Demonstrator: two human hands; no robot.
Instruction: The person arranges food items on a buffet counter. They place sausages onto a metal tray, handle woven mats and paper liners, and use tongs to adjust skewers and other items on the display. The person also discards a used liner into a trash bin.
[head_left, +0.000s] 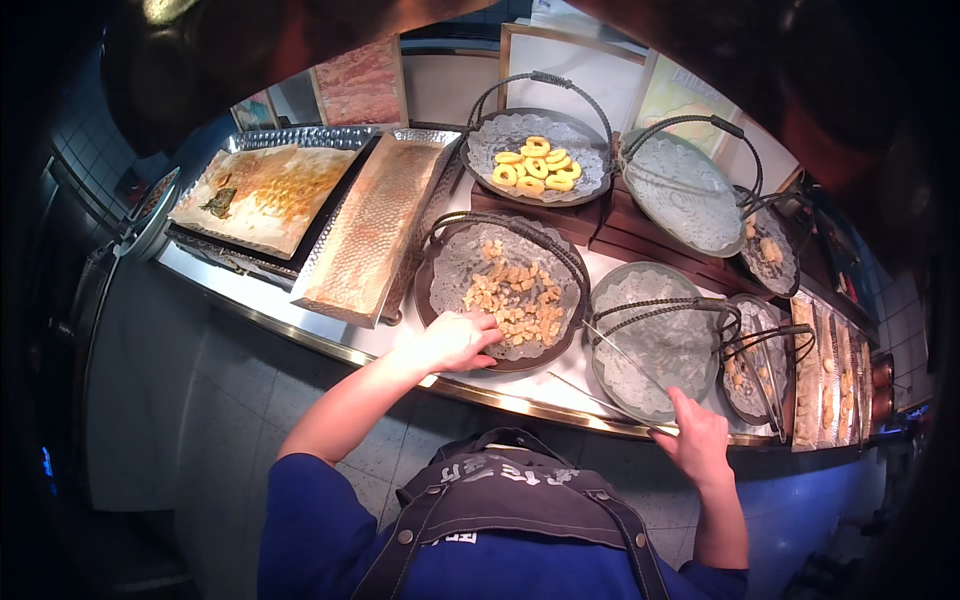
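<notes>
My left hand (459, 341) reaches over the near left rim of a dark round plate (424, 289) with a braided arched handle. Its fingertips bend inward near small golden-brown fried pieces (517, 300), which lie on a lacy paper doily (457, 255). Whether these fingers grip the rim or a piece is hard to see. In my right hand (696, 439) is a pair of metal tongs (634, 361), arms spread, pointing left. One arm crosses a green-grey handled plate (609, 379) lined with a doily; the other passes low over the counter's front edge.
Yellow rings lie on a raised handled plate (480, 161) behind. Another tilted handled plate (679, 191) is to its right. Hammered metal trays (367, 225) with stained paper (262, 195) stand left. Smaller plates (754, 360), more tongs (765, 386) and long trays (829, 375) fill the right.
</notes>
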